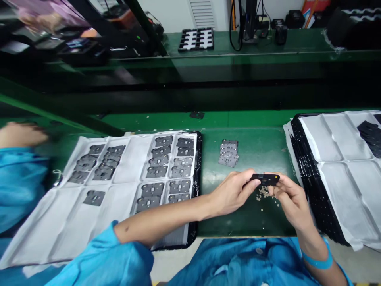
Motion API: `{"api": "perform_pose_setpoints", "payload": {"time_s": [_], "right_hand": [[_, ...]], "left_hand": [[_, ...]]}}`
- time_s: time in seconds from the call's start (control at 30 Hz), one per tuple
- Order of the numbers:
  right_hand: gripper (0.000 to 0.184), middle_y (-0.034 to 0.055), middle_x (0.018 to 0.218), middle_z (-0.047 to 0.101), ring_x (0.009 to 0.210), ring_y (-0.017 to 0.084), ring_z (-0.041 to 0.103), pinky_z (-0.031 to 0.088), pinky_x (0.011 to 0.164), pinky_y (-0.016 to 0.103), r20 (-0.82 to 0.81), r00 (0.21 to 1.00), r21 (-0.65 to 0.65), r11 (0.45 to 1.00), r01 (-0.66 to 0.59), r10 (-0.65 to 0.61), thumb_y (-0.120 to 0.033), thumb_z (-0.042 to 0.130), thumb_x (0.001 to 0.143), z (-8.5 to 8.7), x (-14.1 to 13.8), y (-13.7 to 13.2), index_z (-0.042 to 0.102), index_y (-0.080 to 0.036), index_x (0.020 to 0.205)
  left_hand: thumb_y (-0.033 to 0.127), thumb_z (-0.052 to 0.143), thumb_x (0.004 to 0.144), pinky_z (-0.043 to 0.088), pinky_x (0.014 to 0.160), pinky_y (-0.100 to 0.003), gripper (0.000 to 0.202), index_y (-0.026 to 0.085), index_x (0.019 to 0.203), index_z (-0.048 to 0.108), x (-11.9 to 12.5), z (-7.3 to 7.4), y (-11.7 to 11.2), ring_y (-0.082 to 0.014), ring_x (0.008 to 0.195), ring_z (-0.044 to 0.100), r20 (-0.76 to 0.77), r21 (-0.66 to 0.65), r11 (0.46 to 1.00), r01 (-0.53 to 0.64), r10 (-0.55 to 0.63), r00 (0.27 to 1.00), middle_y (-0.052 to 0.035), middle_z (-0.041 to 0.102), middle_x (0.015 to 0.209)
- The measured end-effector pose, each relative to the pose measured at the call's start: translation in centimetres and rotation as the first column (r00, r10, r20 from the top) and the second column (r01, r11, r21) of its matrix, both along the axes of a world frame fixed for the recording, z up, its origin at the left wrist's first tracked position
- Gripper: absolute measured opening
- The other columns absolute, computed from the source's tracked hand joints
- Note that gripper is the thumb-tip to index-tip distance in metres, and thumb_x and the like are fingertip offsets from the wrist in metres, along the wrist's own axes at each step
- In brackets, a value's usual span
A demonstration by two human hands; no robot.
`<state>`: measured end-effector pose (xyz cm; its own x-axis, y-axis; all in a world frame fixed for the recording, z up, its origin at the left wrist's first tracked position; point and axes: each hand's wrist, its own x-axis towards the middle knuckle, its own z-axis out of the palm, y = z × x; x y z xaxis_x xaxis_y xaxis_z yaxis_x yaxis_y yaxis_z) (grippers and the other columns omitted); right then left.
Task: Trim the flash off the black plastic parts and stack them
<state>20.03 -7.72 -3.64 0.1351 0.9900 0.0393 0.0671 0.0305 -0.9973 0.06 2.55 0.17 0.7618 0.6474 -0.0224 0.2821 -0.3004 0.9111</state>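
Note:
Between my two hands is a flat black plate-like part with small cut-outs and a yellow spot near its right end. My left hand pinches its left end between thumb and fingers. At the other end, my right hand has its fingers closed around the part's edge. Below them on the green bench lies a scatter of tiny tan pieces. An overlapping stack of similar dark plates rests on the bench, left of my hands.
At left, a cloth-lined compartment tray holds several dark plates. Stacked black trays with a white liner stand at right. One loose black piece lies near the bench's back. A co-worker's blurred hand is at far left.

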Motion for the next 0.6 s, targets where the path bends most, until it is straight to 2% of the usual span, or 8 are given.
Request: {"api": "perform_pose_setpoints", "payload": {"time_s": [0.07, 0.13, 0.3, 0.43, 0.6], "right_hand": [[0.032, 0.0004, 0.091, 0.072, 0.079, 0.016, 0.069, 0.056, 0.074, 0.026, 0.036, 0.998, -0.011, 0.999, -0.046, 0.047, -0.023, 0.057, 0.108, 0.6, 0.5, 0.0, 0.074, -0.027, 0.135], [0.029, 0.0003, 0.093, 0.071, 0.076, 0.014, 0.067, 0.055, 0.072, 0.025, 0.094, 0.995, -0.005, 0.999, -0.035, 0.035, -0.026, 0.06, 0.109, 1.2, 0.6, 0.1, 0.074, -0.028, 0.134], [0.018, -0.0013, 0.082, 0.062, 0.067, 0.012, 0.059, 0.05, 0.064, 0.024, 0.195, 0.98, 0.054, 0.998, 0.015, -0.025, -0.028, 0.058, 0.112, 1.7, -0.3, 0.3, 0.076, -0.024, 0.112], [0.019, -0.0004, 0.08, 0.062, 0.065, 0.013, 0.059, 0.049, 0.062, 0.025, 0.185, 0.983, 0.043, 0.999, 0.013, -0.02, -0.033, 0.061, 0.111, 1.5, -0.6, 0.3, 0.075, -0.022, 0.106], [0.03, -0.0018, 0.067, 0.062, 0.056, 0.013, 0.057, 0.048, 0.056, 0.025, 0.096, 0.995, -0.057, 0.998, 0.037, -0.032, -0.046, 0.063, 0.11, 1.3, -0.3, 0.5, 0.075, -0.019, 0.102]], "left_hand": [[0.037, 0.044, 0.111, 0.031, 0.06, -0.026, 0.029, 0.022, 0.086, 0.047, 0.0, 0.0, 0.1, -0.0113, 0.061, 0.04, -0.026, -0.02, 1.0, 0.018, -0.019, 0.999, 0.0061, 0.043, 0.069], [0.037, 0.043, 0.111, 0.032, 0.06, -0.027, 0.028, 0.022, 0.088, 0.047, 0.0, 0.2, 0.2, -0.0117, 0.061, 0.041, -0.043, -0.042, 0.998, 0.043, -0.045, 0.998, 0.0059, 0.044, 0.07], [0.032, 0.037, 0.11, 0.036, 0.06, -0.027, 0.028, 0.022, 0.086, 0.046, 0.0, 0.9, 0.4, -0.0126, 0.062, 0.044, -0.022, -0.133, 0.989, 0.061, -0.065, 0.998, 0.0043, 0.049, 0.07], [0.031, 0.036, 0.11, 0.037, 0.059, -0.026, 0.03, 0.023, 0.082, 0.044, -0.1, 1.2, 0.2, -0.0124, 0.061, 0.045, -0.008, -0.168, 0.985, 0.037, -0.039, 0.999, 0.0041, 0.049, 0.068], [0.027, 0.038, 0.109, 0.037, 0.058, -0.025, 0.028, 0.023, 0.082, 0.044, 0.0, 0.9, 0.3, -0.0128, 0.061, 0.048, -0.007, -0.223, 0.974, 0.033, -0.036, 0.999, 0.0033, 0.053, 0.068]]}}
